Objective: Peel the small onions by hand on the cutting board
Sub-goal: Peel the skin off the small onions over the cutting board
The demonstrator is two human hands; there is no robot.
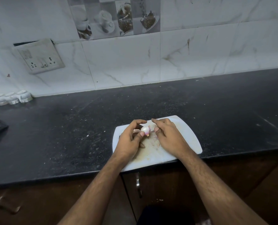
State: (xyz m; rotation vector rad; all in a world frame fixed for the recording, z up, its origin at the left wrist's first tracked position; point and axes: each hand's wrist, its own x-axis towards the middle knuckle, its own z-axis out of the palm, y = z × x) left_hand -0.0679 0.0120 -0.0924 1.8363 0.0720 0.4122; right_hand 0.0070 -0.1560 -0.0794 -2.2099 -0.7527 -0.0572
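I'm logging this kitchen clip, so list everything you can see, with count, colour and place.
small pale pink-white onion: one, held above the board between both hands
white plastic cutting board: one, stained, at the counter's front edge
black speckled stone counter: one, across the middle
white marble-look wall tiles: backsplash behind the counter
white switch-and-socket plate: one, on the wall at left
small white jars: several, far left by the wall
brown cabinet door: below the counter
left hand: gripping the onion
right hand: fingers at the onion
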